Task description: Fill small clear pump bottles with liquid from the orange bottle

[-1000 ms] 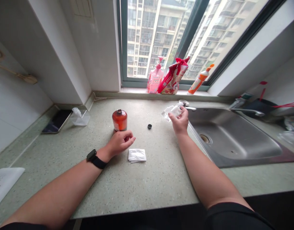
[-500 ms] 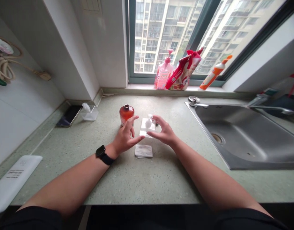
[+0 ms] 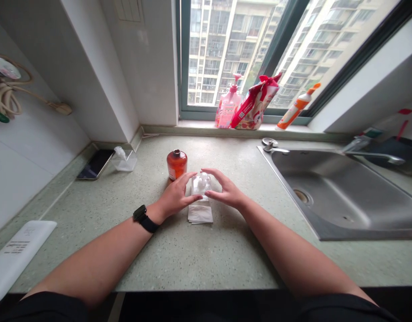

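A clear, square-sided container with a pale top [image 3: 201, 188], which looks like a small pump bottle, stands between my two hands just behind a folded white tissue [image 3: 201, 214]. My left hand [image 3: 177, 192], with a black watch on its wrist, curls its fingers and thumb around the left side. My right hand [image 3: 226, 190] curves around the right side, thumb in front and fingers behind. Close behind my left hand stands an amber bottle [image 3: 176, 164] with an uncovered neck. Fingers partly cover the clear container.
Left on the counter [image 3: 206, 259] are a phone [image 3: 95, 163], a clear box with tissue [image 3: 124, 159] and a white slab-like object [image 3: 21, 257]. A steel sink [image 3: 343, 192] lies right. A pink pump bottle [image 3: 227, 109], red bag [image 3: 256, 105] and orange bottle [image 3: 297, 108] line the windowsill.
The clear container has moved slightly left and nearer to me, up to the tissue. My right hand moved left with it, and my left hand closed in from the other side.
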